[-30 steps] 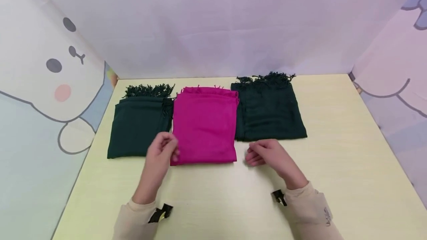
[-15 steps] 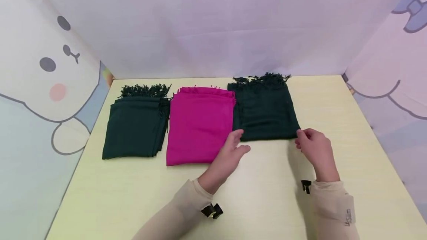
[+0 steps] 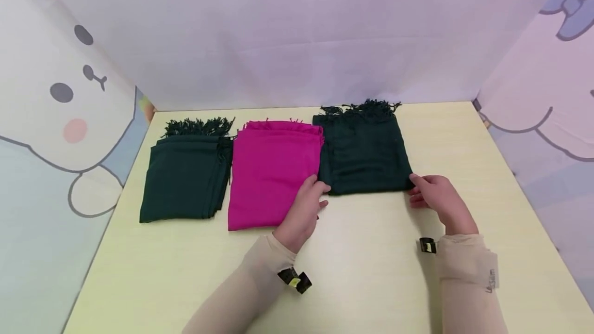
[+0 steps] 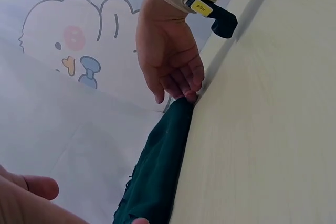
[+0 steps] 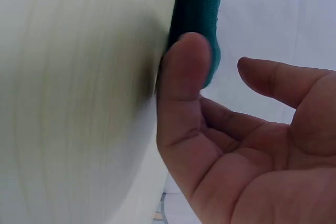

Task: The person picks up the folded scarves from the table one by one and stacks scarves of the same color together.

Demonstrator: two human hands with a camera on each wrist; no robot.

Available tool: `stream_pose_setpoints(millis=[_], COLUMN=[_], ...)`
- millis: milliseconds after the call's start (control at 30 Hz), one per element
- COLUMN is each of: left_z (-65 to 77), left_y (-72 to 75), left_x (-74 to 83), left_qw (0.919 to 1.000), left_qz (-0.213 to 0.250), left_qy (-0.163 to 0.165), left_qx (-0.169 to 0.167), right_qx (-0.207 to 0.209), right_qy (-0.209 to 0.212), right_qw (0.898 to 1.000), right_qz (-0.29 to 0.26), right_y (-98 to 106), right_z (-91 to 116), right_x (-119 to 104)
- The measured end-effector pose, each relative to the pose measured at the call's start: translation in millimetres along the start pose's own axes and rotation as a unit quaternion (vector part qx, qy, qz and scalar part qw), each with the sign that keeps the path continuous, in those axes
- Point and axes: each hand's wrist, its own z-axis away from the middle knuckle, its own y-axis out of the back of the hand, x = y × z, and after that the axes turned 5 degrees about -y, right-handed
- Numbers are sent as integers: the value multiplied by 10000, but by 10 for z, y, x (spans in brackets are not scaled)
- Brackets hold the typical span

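Observation:
A folded dark green fringed scarf (image 3: 366,153) lies at the back right in the head view. At its front right corner is my right hand (image 3: 441,200), fingertips right at the cloth. In the right wrist view one finger lies against the green scarf's edge (image 5: 198,9), while the thumb stands off from it. My left hand (image 3: 301,215) reaches to the front left corner of that scarf, overlapping the folded magenta scarf (image 3: 274,174) in the head view. The left wrist view shows a left fingertip at the green cloth (image 4: 163,166), the left thumb held apart.
A second folded dark green scarf (image 3: 183,179) with fringe toward the back lies left of the magenta one. All sit on a pale wooden table (image 3: 362,272). A white cloth backdrop (image 3: 297,40) and cartoon-printed side panels (image 3: 37,81) enclose the table.
Both hands have moved right, from beside the magenta scarf to the front corners of the right green scarf. The left hand now sits lower, its fingers closer to the cloth.

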Motion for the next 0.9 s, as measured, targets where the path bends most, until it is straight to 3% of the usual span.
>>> stream_pose_setpoints(millis=[200, 300, 400, 567, 667, 800, 900], left_z=[-192, -275, -335, -417, -462, -502, -503], left_y=[63, 107, 141, 187, 187, 171, 158], left_x=[62, 76, 69, 74, 68, 39, 30], left_qw=[9982, 9939, 9909, 9887, 9902, 9879, 9860], left_qz=[516, 855, 820, 434, -118, -1006, -1315], left_qy=[291, 566, 753, 839, 624, 213, 60], left_qx=[-128, -396, -751, -1167, -1246, -1158, -1027], right_qx=[-503, -751, -823, -870, -975, -1012, -940], right_qy=[1, -129, -223, -189, -171, -81, 56], right_qw=[9955, 9913, 9911, 9927, 9920, 9900, 9881], right_qz=[-804, -1071, -1019, -811, -778, -974, -1216], right_y=[52, 67, 68, 23, -11, -39, -35], right_z=[-82, -94, -96, -106, -100, -87, -77], right_x=[44, 59, 52, 7, -11, -25, -25])
